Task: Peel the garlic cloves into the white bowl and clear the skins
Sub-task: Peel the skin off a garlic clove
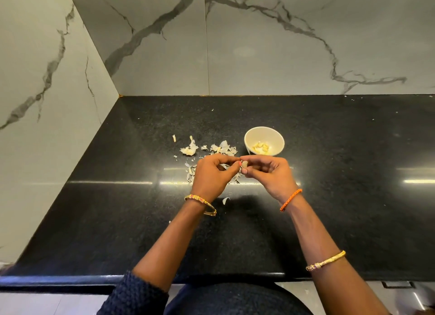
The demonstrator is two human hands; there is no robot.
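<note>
Between both hands' fingers [244, 171]: pale garlic clove [244, 165]

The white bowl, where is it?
In the head view, the white bowl sits on the black counter, just beyond the right hand and right of the garlic skins.

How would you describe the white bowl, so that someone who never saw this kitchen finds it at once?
Look at the black countertop below the marbled wall. Just beyond the right hand stands a small round white bowl. It is the only container there, with peeled cloves inside, while the papery skins lie loose to its left.
</note>
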